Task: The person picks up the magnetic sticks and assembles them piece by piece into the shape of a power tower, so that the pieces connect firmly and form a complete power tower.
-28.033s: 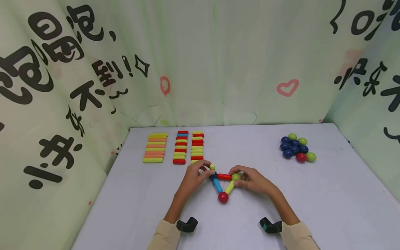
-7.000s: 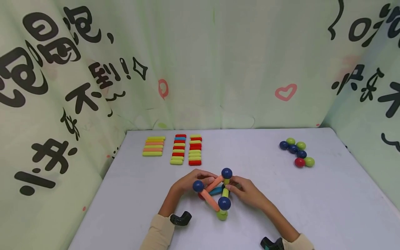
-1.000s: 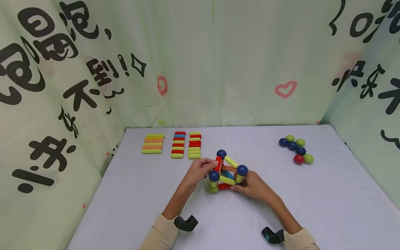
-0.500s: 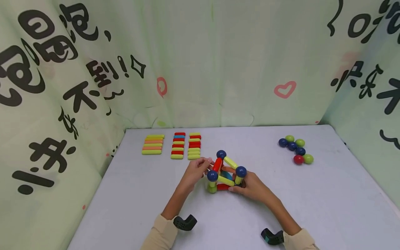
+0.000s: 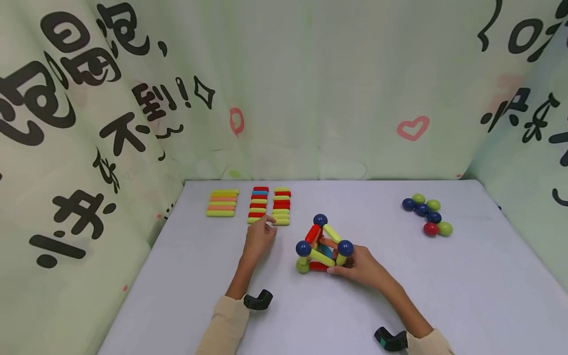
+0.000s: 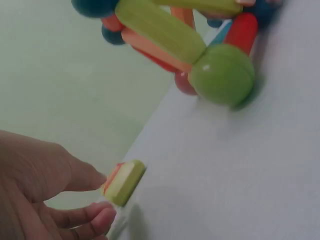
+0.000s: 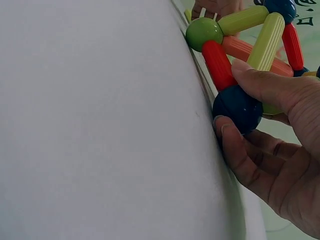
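A ball-and-rod frame point(image 5: 322, 258) of magnetic building pieces stands on the table in front of me. Blue balls point(image 5: 320, 220) cap its upper triangle, and a green ball point(image 5: 302, 266) sits at a lower corner. My right hand point(image 5: 366, 266) grips the frame's lower right corner; in the right wrist view thumb and fingers surround a dark blue ball point(image 7: 237, 109). My left hand point(image 5: 259, 239) is apart from the frame, fingertips at the near ends of two columns of short rods. In the left wrist view its thumb and fingers are spread beside yellow-green rods point(image 6: 125, 182).
Longer yellow and orange rods point(image 5: 222, 208) lie in a column at the back left, beside the short red and yellow rods point(image 5: 281, 203). Loose blue, green and red balls point(image 5: 431, 229) are grouped at the back right. A printed curtain point(image 5: 337, 98) hangs behind the table.
My left hand has left the frame's red upper rod and moved left to the short rods. Since the earliest frame, a flat triangle has become a two-level frame, with fewer loose balls and rods.
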`<control>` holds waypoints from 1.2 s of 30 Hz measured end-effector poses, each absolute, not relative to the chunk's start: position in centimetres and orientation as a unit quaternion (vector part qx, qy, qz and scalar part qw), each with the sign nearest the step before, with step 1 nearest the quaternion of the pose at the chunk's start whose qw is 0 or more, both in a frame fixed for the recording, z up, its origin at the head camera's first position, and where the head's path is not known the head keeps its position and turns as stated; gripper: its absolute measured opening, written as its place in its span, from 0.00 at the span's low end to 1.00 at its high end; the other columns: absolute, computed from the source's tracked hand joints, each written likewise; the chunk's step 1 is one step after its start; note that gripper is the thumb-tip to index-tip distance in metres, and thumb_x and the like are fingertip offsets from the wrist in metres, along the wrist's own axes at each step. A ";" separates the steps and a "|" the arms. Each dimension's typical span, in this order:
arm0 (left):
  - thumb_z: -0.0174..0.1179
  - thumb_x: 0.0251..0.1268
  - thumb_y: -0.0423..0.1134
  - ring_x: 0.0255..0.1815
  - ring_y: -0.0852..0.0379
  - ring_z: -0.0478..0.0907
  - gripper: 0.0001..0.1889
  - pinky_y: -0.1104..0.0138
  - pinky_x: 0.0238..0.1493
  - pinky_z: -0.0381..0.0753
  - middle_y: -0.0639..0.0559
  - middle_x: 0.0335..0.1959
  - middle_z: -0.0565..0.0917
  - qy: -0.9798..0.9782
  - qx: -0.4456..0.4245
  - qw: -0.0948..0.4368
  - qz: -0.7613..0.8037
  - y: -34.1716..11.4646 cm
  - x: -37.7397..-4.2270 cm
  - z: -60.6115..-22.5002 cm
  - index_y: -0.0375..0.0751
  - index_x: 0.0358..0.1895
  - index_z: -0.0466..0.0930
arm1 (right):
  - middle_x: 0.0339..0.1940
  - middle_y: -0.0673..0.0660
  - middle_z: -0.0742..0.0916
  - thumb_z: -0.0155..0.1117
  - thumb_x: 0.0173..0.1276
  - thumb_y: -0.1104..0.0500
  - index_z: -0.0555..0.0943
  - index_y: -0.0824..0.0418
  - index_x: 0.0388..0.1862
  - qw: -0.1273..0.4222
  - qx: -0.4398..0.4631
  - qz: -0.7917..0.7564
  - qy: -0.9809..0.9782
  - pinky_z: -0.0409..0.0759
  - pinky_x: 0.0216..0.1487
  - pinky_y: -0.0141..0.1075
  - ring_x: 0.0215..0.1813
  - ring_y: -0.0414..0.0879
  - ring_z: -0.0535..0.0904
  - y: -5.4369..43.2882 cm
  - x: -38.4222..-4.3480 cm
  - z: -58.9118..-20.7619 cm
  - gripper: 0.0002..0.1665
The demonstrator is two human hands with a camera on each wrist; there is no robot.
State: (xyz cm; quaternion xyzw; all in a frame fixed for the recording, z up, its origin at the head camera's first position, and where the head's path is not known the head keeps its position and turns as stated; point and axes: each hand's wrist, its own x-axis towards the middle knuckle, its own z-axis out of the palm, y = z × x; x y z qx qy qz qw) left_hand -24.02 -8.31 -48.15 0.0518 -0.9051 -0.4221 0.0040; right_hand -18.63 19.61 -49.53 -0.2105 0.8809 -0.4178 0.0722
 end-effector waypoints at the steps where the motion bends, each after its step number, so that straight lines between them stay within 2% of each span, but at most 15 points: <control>1: 0.64 0.63 0.36 0.37 0.53 0.77 0.15 0.63 0.39 0.83 0.45 0.36 0.81 -0.910 0.053 0.005 -0.412 -8.3 -24.2 -48.3 0.42 0.52 0.79 | 0.23 0.49 0.81 0.75 0.57 0.50 0.77 0.63 0.42 0.074 -0.207 -0.421 0.880 0.76 0.23 0.30 0.20 0.36 0.75 19.7 -18.5 -49.5 0.23; 5: 0.64 0.65 0.39 0.47 0.50 0.76 0.20 0.60 0.43 0.84 0.42 0.46 0.77 -0.930 0.059 -0.012 -0.363 -8.2 -24.8 -48.9 0.49 0.60 0.78 | 0.24 0.50 0.82 0.74 0.59 0.51 0.77 0.62 0.41 0.076 -0.207 -0.432 0.875 0.77 0.22 0.31 0.18 0.36 0.76 19.7 -18.3 -49.6 0.21; 8: 0.63 0.66 0.42 0.53 0.48 0.75 0.21 0.57 0.48 0.84 0.40 0.52 0.74 -0.942 0.056 -0.032 -0.328 -8.0 -25.1 -49.1 0.54 0.62 0.77 | 0.25 0.51 0.82 0.74 0.59 0.50 0.77 0.62 0.41 0.079 -0.202 -0.437 0.873 0.78 0.22 0.31 0.19 0.36 0.77 19.6 -18.3 -49.6 0.21; 11: 0.65 0.64 0.42 0.51 0.46 0.75 0.18 0.55 0.48 0.83 0.39 0.53 0.72 -0.950 0.046 -0.036 -0.308 -7.6 -25.2 -48.9 0.53 0.57 0.79 | 0.26 0.52 0.83 0.74 0.59 0.50 0.77 0.62 0.42 0.079 -0.195 -0.436 0.875 0.78 0.22 0.31 0.19 0.37 0.77 19.5 -18.3 -49.5 0.21; 15: 0.68 0.60 0.43 0.47 0.49 0.73 0.14 0.59 0.43 0.82 0.41 0.50 0.70 -0.957 0.035 -0.037 -0.287 -7.0 -25.2 -48.9 0.51 0.48 0.81 | 0.26 0.51 0.82 0.74 0.59 0.49 0.76 0.63 0.43 0.074 -0.190 -0.429 0.880 0.78 0.22 0.31 0.18 0.37 0.76 19.3 -18.4 -49.4 0.23; 18: 0.69 0.59 0.45 0.47 0.51 0.71 0.14 0.60 0.41 0.81 0.43 0.48 0.70 -0.961 0.028 -0.042 -0.274 -6.7 -25.2 -49.0 0.50 0.47 0.81 | 0.24 0.51 0.82 0.73 0.59 0.48 0.76 0.65 0.44 0.070 -0.183 -0.423 0.884 0.77 0.22 0.31 0.18 0.38 0.76 19.2 -18.6 -49.3 0.25; 22: 0.68 0.61 0.43 0.44 0.53 0.73 0.13 0.61 0.42 0.81 0.45 0.45 0.74 -0.961 0.028 -0.038 -0.273 -6.8 -25.0 -48.6 0.46 0.47 0.81 | 0.24 0.50 0.81 0.74 0.59 0.49 0.76 0.64 0.45 0.061 -0.178 -0.418 0.889 0.77 0.21 0.31 0.18 0.38 0.76 18.8 -19.0 -49.3 0.26; 26: 0.66 0.63 0.41 0.41 0.53 0.75 0.13 0.63 0.42 0.81 0.46 0.41 0.79 -0.936 0.023 -0.020 -0.350 -7.3 -24.7 -47.6 0.40 0.47 0.81 | 0.26 0.51 0.81 0.73 0.60 0.49 0.76 0.63 0.45 0.059 -0.186 -0.414 0.889 0.77 0.21 0.31 0.18 0.37 0.76 18.5 -19.3 -49.1 0.24; 29: 0.64 0.65 0.42 0.43 0.53 0.77 0.13 0.64 0.43 0.83 0.46 0.43 0.81 -0.894 -0.002 -0.015 -0.448 -7.6 -24.4 -46.4 0.40 0.49 0.80 | 0.25 0.50 0.81 0.72 0.61 0.49 0.76 0.62 0.44 0.056 -0.197 -0.410 0.889 0.76 0.21 0.30 0.18 0.36 0.75 18.4 -19.4 -49.0 0.22; 36: 0.64 0.66 0.43 0.46 0.52 0.84 0.15 0.63 0.51 0.83 0.45 0.45 0.84 -0.780 -0.118 -0.070 -0.611 -7.2 -22.8 -43.3 0.41 0.51 0.78 | 0.18 0.49 0.81 0.65 0.67 0.48 0.76 0.63 0.46 0.057 -0.211 -0.406 0.887 0.76 0.20 0.31 0.16 0.36 0.74 19.0 -18.9 -48.9 0.20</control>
